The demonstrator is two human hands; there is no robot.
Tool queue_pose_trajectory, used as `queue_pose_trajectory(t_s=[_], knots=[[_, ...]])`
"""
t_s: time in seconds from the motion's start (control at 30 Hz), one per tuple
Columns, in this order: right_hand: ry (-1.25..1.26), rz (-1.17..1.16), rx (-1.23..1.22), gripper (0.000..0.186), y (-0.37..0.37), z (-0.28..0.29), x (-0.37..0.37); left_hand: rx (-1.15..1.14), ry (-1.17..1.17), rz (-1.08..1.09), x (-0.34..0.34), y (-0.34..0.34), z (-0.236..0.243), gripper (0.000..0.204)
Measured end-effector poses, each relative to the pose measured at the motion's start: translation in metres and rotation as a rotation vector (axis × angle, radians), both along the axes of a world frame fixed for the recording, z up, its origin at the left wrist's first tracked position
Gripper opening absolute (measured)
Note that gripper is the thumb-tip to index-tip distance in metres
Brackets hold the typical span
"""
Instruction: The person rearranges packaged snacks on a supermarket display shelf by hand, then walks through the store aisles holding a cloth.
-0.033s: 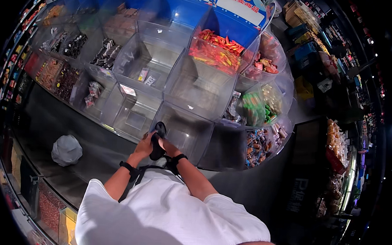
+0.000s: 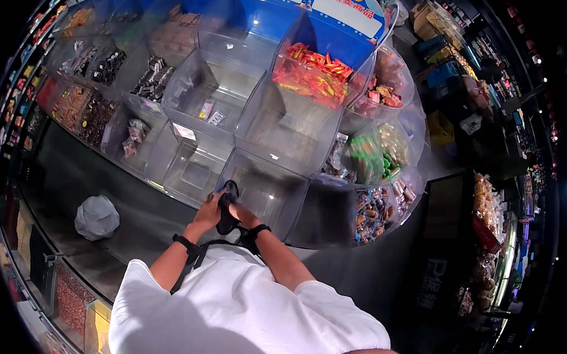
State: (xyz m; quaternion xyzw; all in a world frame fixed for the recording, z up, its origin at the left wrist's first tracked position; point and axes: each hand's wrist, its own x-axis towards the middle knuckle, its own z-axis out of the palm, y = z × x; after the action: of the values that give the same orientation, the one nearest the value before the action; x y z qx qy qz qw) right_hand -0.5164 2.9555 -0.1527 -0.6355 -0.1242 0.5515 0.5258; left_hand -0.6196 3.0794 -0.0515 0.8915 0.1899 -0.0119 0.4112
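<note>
My left hand (image 2: 210, 213) and my right hand (image 2: 241, 216) are close together in front of my waist, just short of the front row of clear plastic bins. Between them is a dark, elongated black object (image 2: 227, 220) with a rounded top end; its exact kind cannot be made out. Both hands are closed against it, the left from its left side and the right from its right side. Each wrist wears a black band. Beyond my hands is a bare clear bin (image 2: 267, 188), and to its left another clear bin (image 2: 197, 169) has a small white card at its upper corner.
Tiered bins hold red-wrapped sweets (image 2: 314, 73), dark-wrapped sweets (image 2: 153, 77) and mixed candies (image 2: 374, 214). A crumpled whitish bag (image 2: 96, 218) is on the floor at left. More goods line a shelf (image 2: 486, 220) at right, and glass-fronted bins (image 2: 72, 294) curve along the lower left.
</note>
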Motion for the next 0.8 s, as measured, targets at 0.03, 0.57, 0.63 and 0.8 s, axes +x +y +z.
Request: queue_pose_trajectory(t_s=[0.03,0.57,0.63,0.8], knots=[[-0.103,0.112,-0.097,0.058,-0.006,-0.008,0.008,-0.014,0.043,-0.002,0.006,-0.002,0.004,0.065],[-0.556,0.639,-0.713,0.048,-0.069,-0.014,0.090,0.027,-0.200,0.180,0.075,0.033,-0.055,0.052],[-0.287,0.660,-0.645,0.060,-0.054,-0.026,0.084,0.021,-0.231,0.160,0.071,0.031,-0.055,0.051],[-0.312,0.664,-0.531,0.068,0.021,-0.002,0.065,-0.055,-0.098,0.105,0.072,0.034,-0.054,0.051]])
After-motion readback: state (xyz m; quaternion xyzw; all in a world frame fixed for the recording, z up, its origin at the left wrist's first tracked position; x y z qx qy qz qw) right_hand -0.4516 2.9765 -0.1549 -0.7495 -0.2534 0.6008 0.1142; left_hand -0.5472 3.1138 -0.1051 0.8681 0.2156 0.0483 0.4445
